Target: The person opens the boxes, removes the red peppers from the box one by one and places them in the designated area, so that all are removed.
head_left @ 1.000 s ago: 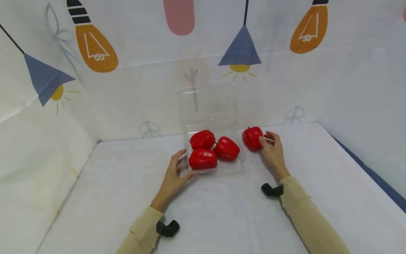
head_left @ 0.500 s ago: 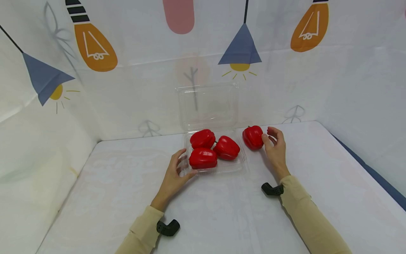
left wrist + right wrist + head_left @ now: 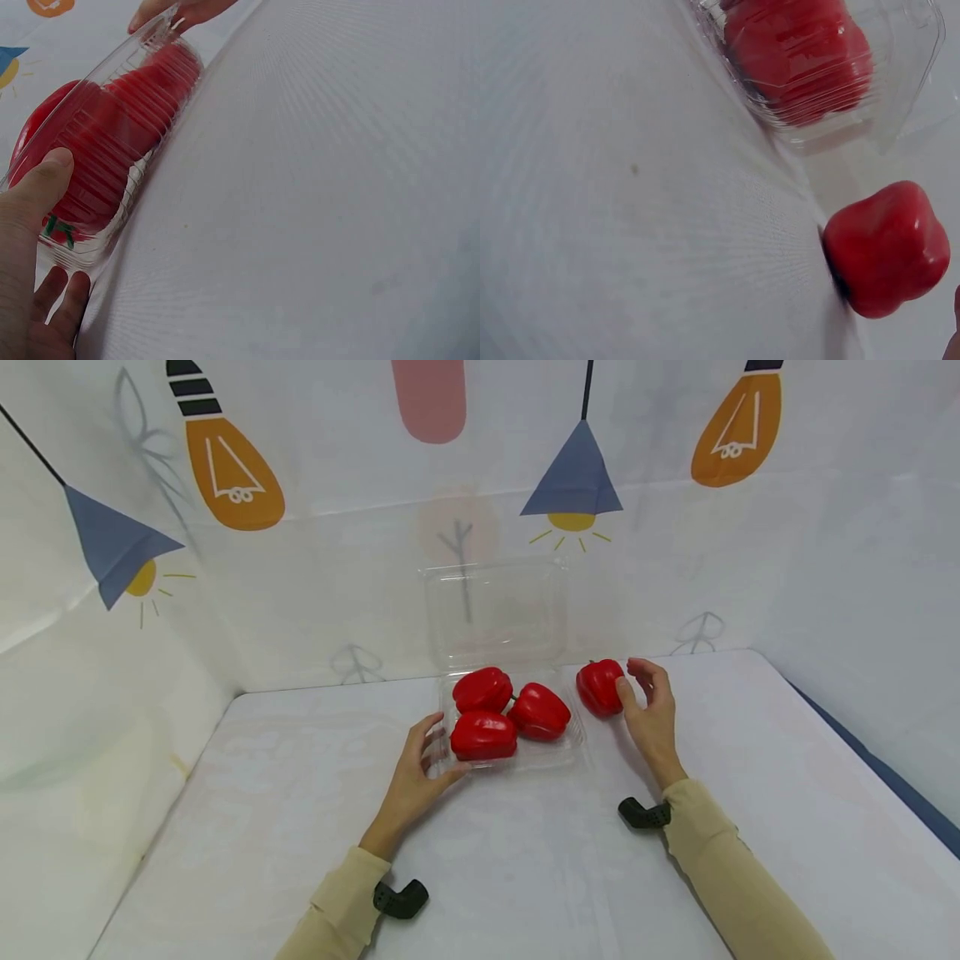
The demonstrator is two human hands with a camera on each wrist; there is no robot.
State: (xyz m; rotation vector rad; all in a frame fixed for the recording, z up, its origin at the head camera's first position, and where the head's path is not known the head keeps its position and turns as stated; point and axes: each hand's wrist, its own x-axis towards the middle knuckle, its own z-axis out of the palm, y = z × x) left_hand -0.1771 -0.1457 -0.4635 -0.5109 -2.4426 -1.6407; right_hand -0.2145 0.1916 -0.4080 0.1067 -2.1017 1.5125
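A clear plastic clamshell container (image 3: 576,755) stands at the back of the table with its lid (image 3: 497,610) raised. Three red bell peppers lie inside: one behind (image 3: 482,690), one in front (image 3: 483,736) and one at the right (image 3: 540,712). My left hand (image 3: 416,777) holds the container's front left corner; in the left wrist view its thumb (image 3: 51,180) lies against the ribbed wall. Another red bell pepper (image 3: 599,687) rests on the table, right of the container. Beside it is my right hand (image 3: 652,718), fingers loosely bent, holding nothing. The right wrist view shows a gap between fingertips and this pepper (image 3: 889,251).
A white cloth covers the table (image 3: 495,860). Directly behind it hangs a white curtain (image 3: 337,585) printed with lamps and bulbs, close to the raised lid. Black curved devices are worn at the left wrist (image 3: 401,900) and right wrist (image 3: 643,814).
My right hand has shifted slightly right, off the lone bell pepper, and its fingers have spread a little. The left hand stays at the container, and the peppers have not moved.
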